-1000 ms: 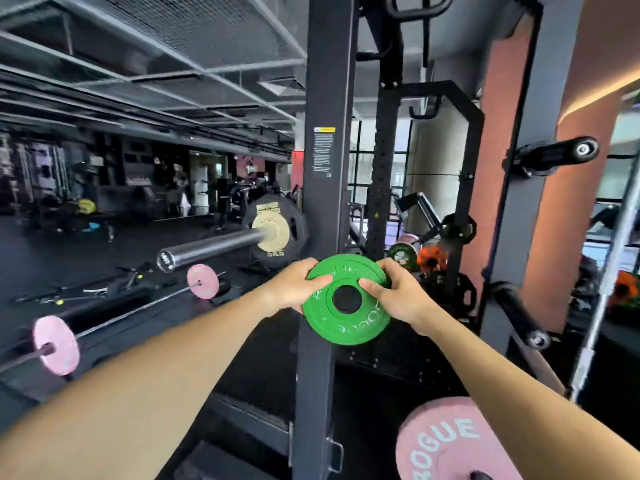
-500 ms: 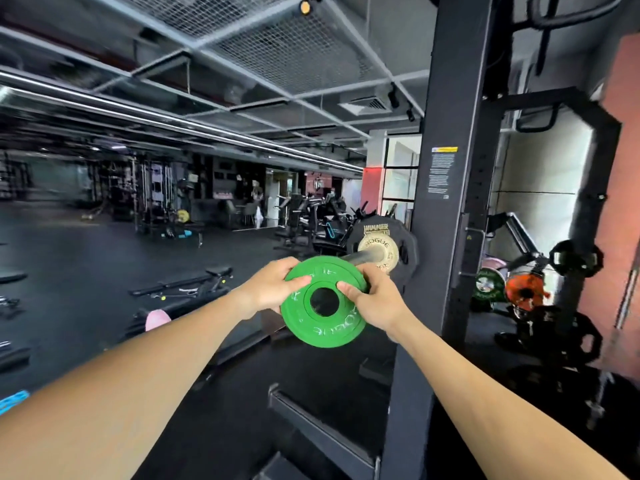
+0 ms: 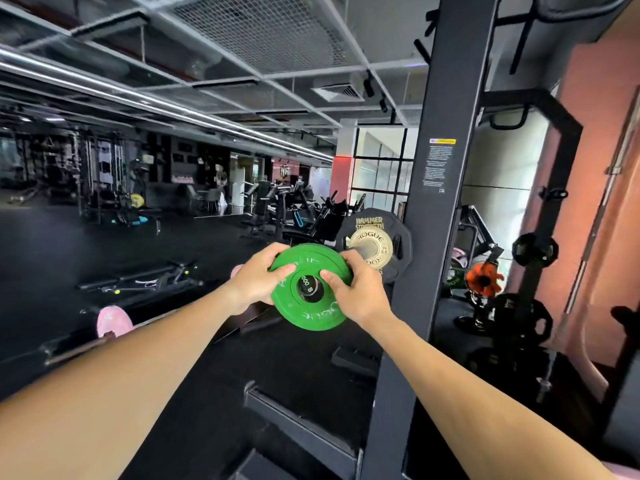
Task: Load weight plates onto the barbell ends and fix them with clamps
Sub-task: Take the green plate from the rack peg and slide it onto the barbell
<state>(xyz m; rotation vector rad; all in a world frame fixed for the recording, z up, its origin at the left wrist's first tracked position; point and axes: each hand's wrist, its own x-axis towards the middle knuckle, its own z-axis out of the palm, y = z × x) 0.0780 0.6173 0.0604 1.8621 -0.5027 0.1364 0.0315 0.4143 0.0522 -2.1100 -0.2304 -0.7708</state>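
1. Left hand and right hand clasp the round green rubber weight plate at its 9 and 3 o'clock edges, thumbs beside its hole.
2. The steel barbell sleeve's end shows inside that hole.
3. The sleeve's long axis runs toward 1 o'clock, to the cream plate against the black plate; judged, the push goes that way.
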